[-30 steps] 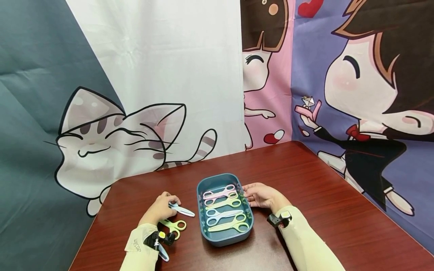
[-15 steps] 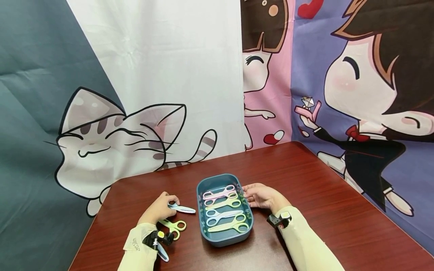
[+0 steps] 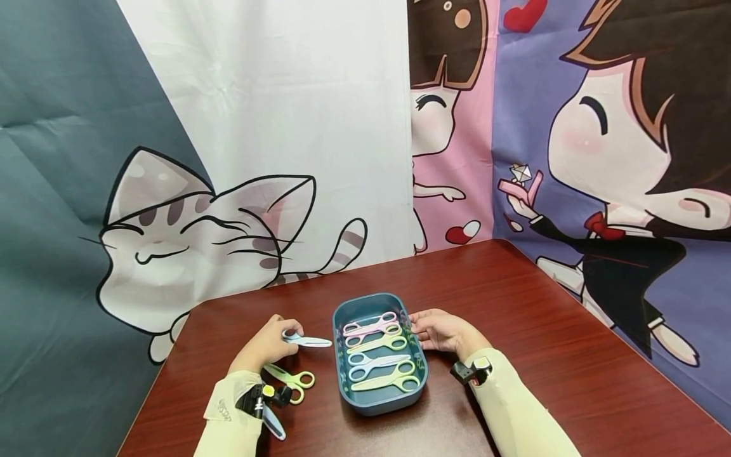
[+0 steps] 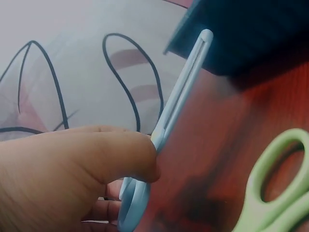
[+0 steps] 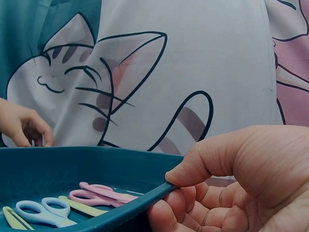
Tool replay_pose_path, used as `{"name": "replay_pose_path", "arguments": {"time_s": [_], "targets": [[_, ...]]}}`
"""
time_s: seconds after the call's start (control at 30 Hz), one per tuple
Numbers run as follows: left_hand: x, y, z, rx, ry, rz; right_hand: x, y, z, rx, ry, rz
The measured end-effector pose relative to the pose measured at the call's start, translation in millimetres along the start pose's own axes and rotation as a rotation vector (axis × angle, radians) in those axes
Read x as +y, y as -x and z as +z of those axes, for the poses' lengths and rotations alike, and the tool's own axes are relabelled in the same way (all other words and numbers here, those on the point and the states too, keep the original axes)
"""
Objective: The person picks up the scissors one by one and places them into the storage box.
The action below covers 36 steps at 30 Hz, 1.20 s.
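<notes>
Your left hand point(image 3: 267, 343) pinches pale-blue plastic scissors point(image 3: 314, 342) near handles, left of dark-teal rectangular plastic box point(image 3: 381, 407), blades pointing boxward (grip probably keeps fingers off edges). Your right hand point(image 3: 442, 330) clamps thumb and fingers on box's right rim, presumably steadying it.

free: above basket point(image 3: 382, 407) | obstacle: basket wall point(image 4: 241, 38) beside tip of blue scissors point(image 3: 314, 342) | on table point(image 3: 457, 285): green scissors point(image 3: 290, 381)
</notes>
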<state>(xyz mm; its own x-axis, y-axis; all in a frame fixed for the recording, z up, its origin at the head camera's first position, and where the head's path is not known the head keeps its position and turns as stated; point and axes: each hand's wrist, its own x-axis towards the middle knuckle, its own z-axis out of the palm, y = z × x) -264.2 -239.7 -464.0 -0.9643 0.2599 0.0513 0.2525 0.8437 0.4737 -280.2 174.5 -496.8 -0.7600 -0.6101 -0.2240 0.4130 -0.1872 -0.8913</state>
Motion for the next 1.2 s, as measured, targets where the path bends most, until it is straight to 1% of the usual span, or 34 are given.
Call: {"name": "replay_pose_path", "arguments": {"time_s": [0.27, 0.4, 0.53, 0.7, 0.87, 1.2], "targets": [[18.7, 0.7, -13.3, 0.000, -0.003, 0.016, 0, 0, 0, -0.001, -0.002, 0.001], [30.2, 1.5, -19.9, 0.006, 0.001, 0.049, 0, 1, 0, -0.004, -0.007, -0.002], [39.7, 0.6, -23.0, 0.006, 0.025, 0.071, 0, 1, 0, -0.009, -0.007, -0.003], [49.4, -2.0, -23.4, -0.015, 0.061, 0.077, 0, 1, 0, -0.016, -0.006, -0.001], [60.2, -5.7, -20.2, -0.040, 0.082, 0.083, 1, 1, 0, -0.014, -0.003, -0.002], [85.8, -13.6, -10.9, -0.076, 0.093, 0.091, 1, 0, -1, -0.005, -0.005, -0.001]]}}
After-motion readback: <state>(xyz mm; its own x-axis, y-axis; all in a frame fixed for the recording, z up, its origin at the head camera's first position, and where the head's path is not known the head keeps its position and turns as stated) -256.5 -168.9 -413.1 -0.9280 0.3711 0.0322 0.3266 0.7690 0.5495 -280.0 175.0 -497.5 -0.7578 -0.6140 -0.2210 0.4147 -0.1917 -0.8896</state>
